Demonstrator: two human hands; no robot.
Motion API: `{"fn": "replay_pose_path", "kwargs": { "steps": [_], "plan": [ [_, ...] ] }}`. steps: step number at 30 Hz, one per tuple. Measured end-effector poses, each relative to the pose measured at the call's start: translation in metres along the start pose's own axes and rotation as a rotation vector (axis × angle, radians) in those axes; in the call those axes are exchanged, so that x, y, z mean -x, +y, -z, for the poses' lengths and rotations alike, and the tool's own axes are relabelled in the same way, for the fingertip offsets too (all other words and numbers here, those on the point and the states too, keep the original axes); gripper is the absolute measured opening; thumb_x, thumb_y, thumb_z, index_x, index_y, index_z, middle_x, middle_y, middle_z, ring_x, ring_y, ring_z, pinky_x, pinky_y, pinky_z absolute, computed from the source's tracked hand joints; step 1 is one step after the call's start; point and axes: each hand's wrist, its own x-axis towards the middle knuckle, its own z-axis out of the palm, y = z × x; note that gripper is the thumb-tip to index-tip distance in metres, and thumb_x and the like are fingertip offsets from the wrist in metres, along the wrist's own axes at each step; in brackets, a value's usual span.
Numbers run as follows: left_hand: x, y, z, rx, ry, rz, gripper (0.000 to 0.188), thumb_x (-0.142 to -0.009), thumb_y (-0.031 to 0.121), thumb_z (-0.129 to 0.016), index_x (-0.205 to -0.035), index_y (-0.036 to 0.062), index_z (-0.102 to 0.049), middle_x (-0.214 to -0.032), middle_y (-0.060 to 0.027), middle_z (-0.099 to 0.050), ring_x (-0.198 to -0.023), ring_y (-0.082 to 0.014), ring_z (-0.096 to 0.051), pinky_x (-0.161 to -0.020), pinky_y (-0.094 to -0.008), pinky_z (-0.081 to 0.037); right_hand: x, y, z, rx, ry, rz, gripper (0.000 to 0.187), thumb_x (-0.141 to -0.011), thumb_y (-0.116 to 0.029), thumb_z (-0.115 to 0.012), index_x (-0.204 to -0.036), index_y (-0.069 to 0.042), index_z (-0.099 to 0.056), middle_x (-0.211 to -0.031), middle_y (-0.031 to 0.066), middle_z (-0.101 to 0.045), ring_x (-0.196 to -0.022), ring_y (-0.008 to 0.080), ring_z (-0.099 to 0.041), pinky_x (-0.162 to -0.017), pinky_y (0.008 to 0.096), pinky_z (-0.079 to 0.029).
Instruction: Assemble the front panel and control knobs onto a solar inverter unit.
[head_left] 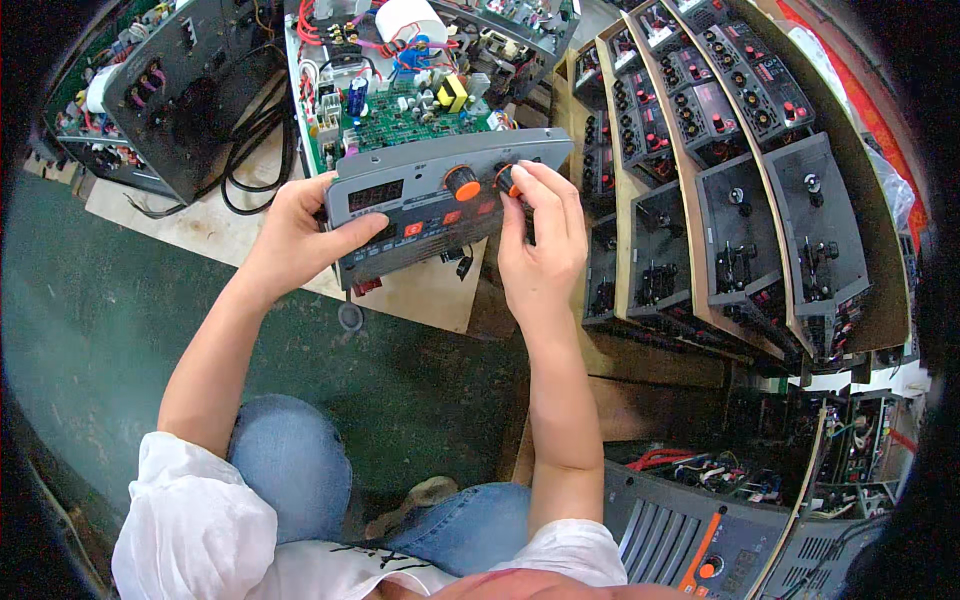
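Note:
A dark grey front panel (422, 205) is tilted toward me, with a small display window, red-orange buttons and black-and-orange knobs. My left hand (300, 240) grips its left end, the thumb lying across the face below the display. With thumb and fingers, my right hand (545, 215) pinches the right-hand knob (506, 181). The left-hand knob (462, 184) sits untouched beside it. Behind the panel lies an opened machine, its green circuit board (425, 118) crowded with parts and red wires. Below the panel's lower left hangs a small grey round piece (350, 317).
Another opened machine (165, 100) stands at the far left, near a black cable (245, 155). On the right, wooden dividers (690, 190) separate rows of finished-looking dark panels (740, 215). A grey machine with an orange strip (690, 540) stands low on the right.

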Motion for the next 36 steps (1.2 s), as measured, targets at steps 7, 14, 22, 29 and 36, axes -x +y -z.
{"fn": "replay_pose_path", "kwargs": {
  "steps": [7, 14, 22, 29, 36],
  "plan": [
    [-0.002, 0.0, 0.0, 0.034, -0.02, -0.003, 0.023, -0.077, 0.007, -0.063, -0.098, -0.0009, -0.058, -0.084, -0.0005, -0.061, -0.074, -0.0029, -0.052, -0.066, -0.0206, -0.045, -0.004, 0.004, 0.005, 0.183, -0.074, 0.202, 0.03, -0.065, 0.007, -0.058, -0.095, 0.003, -0.057, -0.093, 0.0137, -0.056, -0.08, 0.0274, -0.056, -0.071, 0.034, -0.048],
    [-0.002, -0.001, 0.001, 0.006, -0.022, 0.009, 0.021, -0.077, 0.007, -0.063, -0.096, -0.0003, -0.059, -0.082, 0.0009, -0.061, -0.072, -0.0031, -0.052, -0.066, -0.0206, -0.044, -0.01, 0.012, 0.003, 0.242, -0.117, 0.354, 0.03, -0.063, 0.003, -0.057, -0.092, 0.006, -0.057, -0.091, 0.0157, -0.055, -0.077, 0.0272, -0.057, -0.067, 0.0329, -0.049],
    [-0.002, -0.005, 0.002, -0.01, -0.018, 0.014, 0.019, -0.076, 0.008, -0.065, -0.092, 0.0003, -0.061, -0.08, 0.0008, -0.062, -0.073, -0.0041, -0.053, -0.067, -0.0215, -0.044, -0.006, 0.012, 0.0, 0.231, -0.101, 0.324, 0.03, -0.063, 0.01, -0.057, -0.093, 0.006, -0.057, -0.091, 0.015, -0.055, -0.079, 0.0286, -0.057, -0.07, 0.0348, -0.049],
    [0.001, -0.006, 0.0, -0.025, 0.015, 0.014, 0.025, -0.076, 0.01, -0.066, -0.097, -0.002, -0.059, -0.087, -0.0024, -0.062, -0.077, -0.0065, -0.054, -0.07, -0.0231, -0.045, -0.004, 0.006, 0.017, 0.058, -0.113, 0.072, 0.034, -0.068, 0.0, -0.06, -0.101, -0.003, -0.054, -0.099, 0.0107, -0.053, -0.09, 0.027, -0.053, -0.075, 0.0335, -0.046],
    [0.009, 0.028, -0.01, -0.124, 0.39, -0.044, 0.03, -0.083, 0.016, -0.053, -0.107, -0.0024, -0.054, -0.097, -0.0046, -0.055, -0.067, -0.0055, -0.045, -0.06, -0.0207, -0.04, 0.023, -0.014, 0.031, -0.204, 0.008, -0.353, 0.018, -0.071, -0.004, -0.063, -0.087, -0.004, -0.055, -0.08, 0.0107, -0.055, -0.069, 0.0257, -0.055, -0.064, 0.0336, -0.045]
  ]
}}
